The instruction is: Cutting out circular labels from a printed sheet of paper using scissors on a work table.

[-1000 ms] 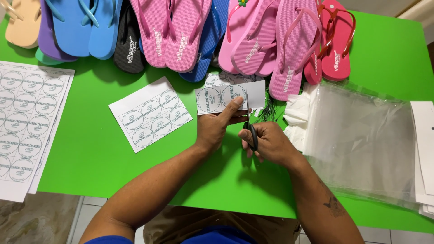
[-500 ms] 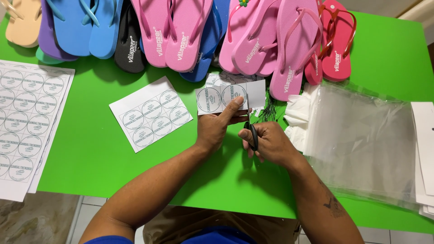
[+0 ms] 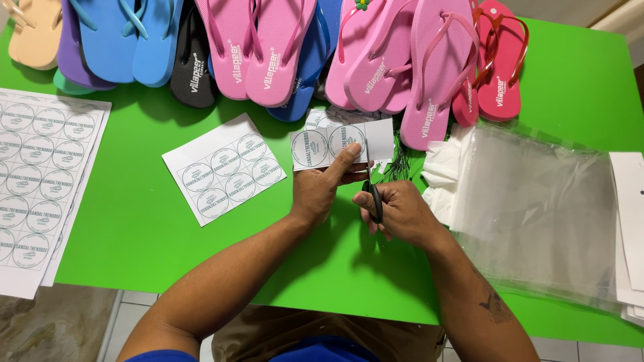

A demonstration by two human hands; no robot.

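My left hand point(image 3: 320, 188) pinches a white paper strip point(image 3: 335, 144) printed with round labels, thumb on top, just above the green table point(image 3: 134, 228). My right hand point(image 3: 397, 213) grips black-handled scissors point(image 3: 373, 196), whose blades point up into the strip's right part. The two hands almost touch at the table's middle. A small sheet of round labels point(image 3: 225, 167) lies flat to the left of my left hand.
Several flip-flops point(image 3: 268, 47) in pink, blue, black, purple, tan and red line the far edge. Large label sheets point(image 3: 40, 181) lie at the left edge. A stack of clear plastic bags point(image 3: 537, 208) and white papers point(image 3: 630, 221) sit at the right.
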